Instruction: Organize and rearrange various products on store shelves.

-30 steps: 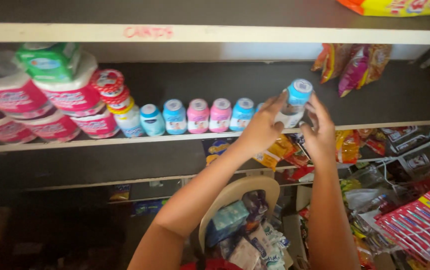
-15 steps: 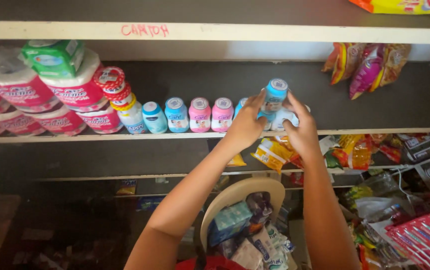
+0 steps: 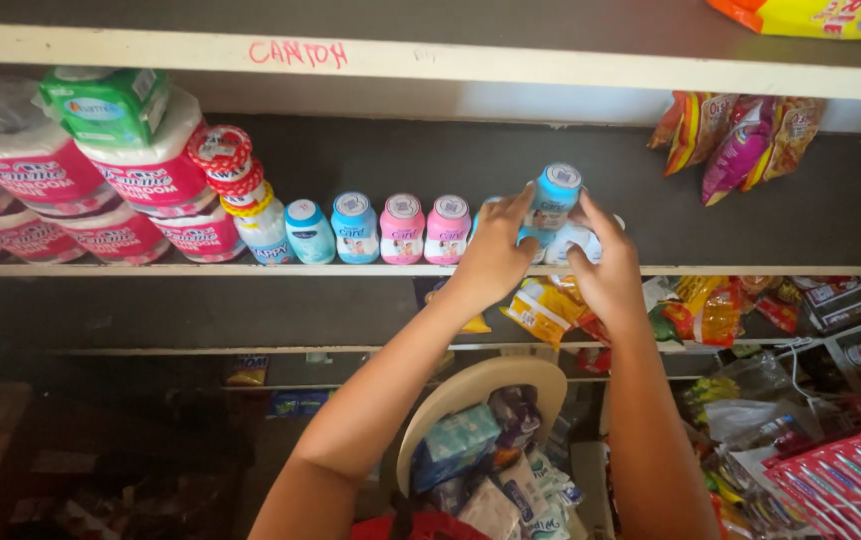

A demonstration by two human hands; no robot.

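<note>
1. My left hand [image 3: 495,250] grips the blue-capped powder bottle [image 3: 553,200] from its left, fingertips on its side.
2. My right hand [image 3: 605,270] closes around a white bottle [image 3: 570,240] just beneath it.
3. Both sit at the right end of the bottle row [image 3: 380,228] on the shelf [image 3: 150,270].

Small blue-capped powder bottle [image 3: 554,205], upright, held just above the shelf edge [image 3: 350,270]

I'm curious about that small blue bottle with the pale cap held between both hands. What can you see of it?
The small blue plastic bottle has a pale round cap and a printed label. It stands about upright at the right end of the bottle row on the cream-edged shelf. The left hand and right hand touch its sides; its base is hidden.
</note>
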